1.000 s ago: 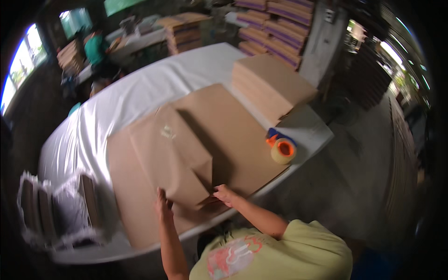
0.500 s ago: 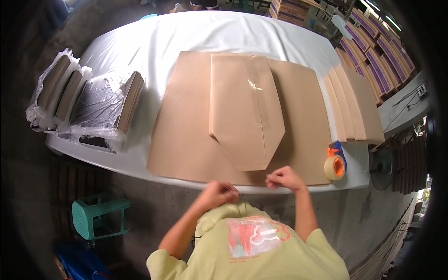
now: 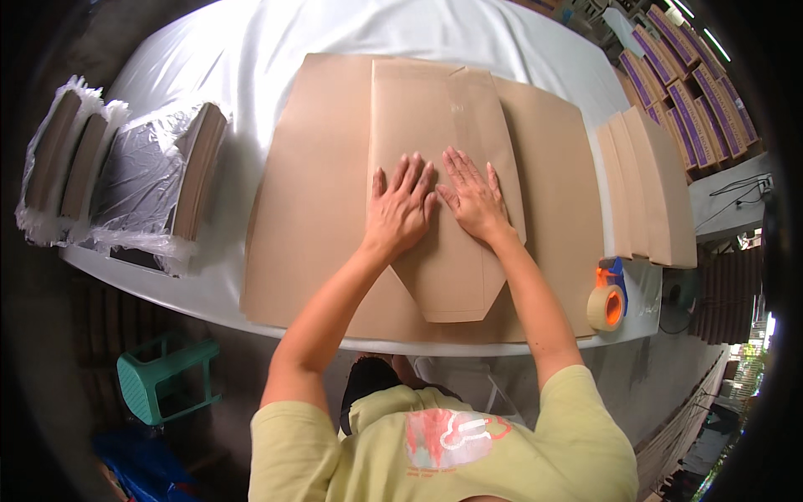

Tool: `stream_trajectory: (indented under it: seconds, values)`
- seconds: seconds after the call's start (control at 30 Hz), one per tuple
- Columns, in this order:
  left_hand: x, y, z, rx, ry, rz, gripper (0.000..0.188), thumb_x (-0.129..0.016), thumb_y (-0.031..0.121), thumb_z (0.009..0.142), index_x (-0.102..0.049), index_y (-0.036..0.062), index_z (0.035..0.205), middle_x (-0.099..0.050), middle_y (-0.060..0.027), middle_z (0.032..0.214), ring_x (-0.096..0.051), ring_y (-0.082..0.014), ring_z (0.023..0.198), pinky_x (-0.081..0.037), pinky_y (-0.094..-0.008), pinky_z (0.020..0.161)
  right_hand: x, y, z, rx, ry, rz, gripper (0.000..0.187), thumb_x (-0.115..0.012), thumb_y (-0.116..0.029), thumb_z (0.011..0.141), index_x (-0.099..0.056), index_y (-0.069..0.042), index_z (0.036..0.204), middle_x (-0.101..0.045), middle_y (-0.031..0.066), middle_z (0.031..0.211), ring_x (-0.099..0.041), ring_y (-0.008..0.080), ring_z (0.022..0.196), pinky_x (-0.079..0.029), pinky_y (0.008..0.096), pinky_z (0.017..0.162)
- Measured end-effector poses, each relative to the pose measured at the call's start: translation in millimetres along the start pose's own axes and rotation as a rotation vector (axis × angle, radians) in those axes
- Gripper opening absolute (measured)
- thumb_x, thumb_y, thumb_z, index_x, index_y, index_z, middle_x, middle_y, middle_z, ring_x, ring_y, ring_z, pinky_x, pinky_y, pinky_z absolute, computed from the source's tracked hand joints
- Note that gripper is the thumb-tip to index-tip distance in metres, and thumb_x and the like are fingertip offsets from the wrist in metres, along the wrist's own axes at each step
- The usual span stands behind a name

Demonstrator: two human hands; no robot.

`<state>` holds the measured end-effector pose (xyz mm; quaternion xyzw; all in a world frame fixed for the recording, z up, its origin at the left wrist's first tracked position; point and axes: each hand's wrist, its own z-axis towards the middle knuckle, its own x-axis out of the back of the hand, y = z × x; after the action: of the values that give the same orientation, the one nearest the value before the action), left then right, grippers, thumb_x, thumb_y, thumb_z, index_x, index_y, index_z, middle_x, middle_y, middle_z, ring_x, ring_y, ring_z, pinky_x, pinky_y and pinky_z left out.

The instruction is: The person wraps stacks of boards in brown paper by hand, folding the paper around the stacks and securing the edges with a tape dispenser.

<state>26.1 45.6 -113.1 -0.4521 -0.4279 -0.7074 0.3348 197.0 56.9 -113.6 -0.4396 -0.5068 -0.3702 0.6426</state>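
Folded brown paper packet [image 3: 443, 251]: lies flat on a wider brown sheet [image 3: 309, 192] upon the table [image 3: 242, 50], its length running from the table's near edge toward the far edge. Near end tapered by two slanted sides to a short straight tip, just short of the near edge. Lengthwise crease right of centre. Glossy patch on upper face, toward the far end.

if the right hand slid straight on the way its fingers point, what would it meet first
No obstacle, as far as the picture shows: the right hand, lying on the folded brown paper, would likely slide over its far end, then onto the white table cover; depth is hard to judge.
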Motion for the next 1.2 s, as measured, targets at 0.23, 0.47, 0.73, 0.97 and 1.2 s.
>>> stream_trajectory:
  seconds: [0.23, 0.47, 0.73, 0.97, 1.2]
  values:
    - [21.3, -13.2, -49.6, -0.232, -0.163, -0.027, 0.075, -0.037, 0.056, 0.087, -0.022, 0.0063, 0.141, -0.025, -0.0068, 0.147, -0.023, -0.0239, 0.135, -0.018, -0.0436, 0.109, 27.5, -9.1, -54.4, 0.314, -0.196, -0.032, 0.078, -0.041, -0.055, 0.086, -0.017, -0.008, 0.143, -0.019, 0.0085, 0.149, -0.018, 0.0211, 0.137, -0.008, 0.0535, 0.109]
    - [35.3, -24.8, -54.2, -0.386, -0.305, -0.029, 0.083, -0.066, 0.029, 0.072, -0.024, 0.0072, 0.141, -0.025, -0.0057, 0.146, -0.027, -0.0222, 0.133, -0.028, -0.0386, 0.107, 36.9, -22.0, -64.0, 0.217, -0.328, -0.014, 0.086, -0.064, -0.03, 0.076, -0.015, -0.01, 0.144, -0.014, 0.0042, 0.15, -0.015, 0.0206, 0.138, -0.011, 0.0576, 0.106]
    - [23.9, -6.3, -58.9, -0.385, -0.1, 0.171, 0.05, -0.045, 0.012, 0.082, -0.044, 0.0073, 0.131, -0.039, -0.0086, 0.139, -0.038, -0.0228, 0.127, -0.033, -0.0385, 0.099, 24.8, -32.6, -77.1, 0.116, -0.205, -0.141, 0.082, -0.058, -0.008, 0.069, -0.023, -0.012, 0.142, -0.02, 0.0033, 0.149, -0.022, 0.0191, 0.136, -0.017, 0.0567, 0.105]
    - [4.3, 17.5, -42.6, -0.285, -0.12, 0.275, 0.073, -0.065, 0.023, 0.069, -0.038, 0.0057, 0.135, -0.03, -0.0135, 0.143, -0.029, -0.0282, 0.132, -0.027, -0.0486, 0.101, 17.8, -27.7, -75.9, 0.115, -0.108, -0.097, 0.072, -0.055, -0.01, 0.073, -0.028, -0.006, 0.139, -0.026, 0.0074, 0.146, -0.025, 0.0203, 0.135, -0.016, 0.0553, 0.106]
    - [5.5, 19.7, -45.9, -0.323, -0.129, 0.255, 0.051, -0.044, 0.014, 0.083, -0.04, -0.0012, 0.131, -0.038, -0.0165, 0.139, -0.034, -0.0315, 0.13, -0.021, -0.0496, 0.106, 13.0, -31.9, -85.0, 0.112, -0.076, -0.108, 0.059, -0.049, -0.015, 0.078, -0.037, -0.006, 0.135, -0.032, 0.0071, 0.144, -0.029, 0.0205, 0.133, -0.017, 0.0546, 0.106]
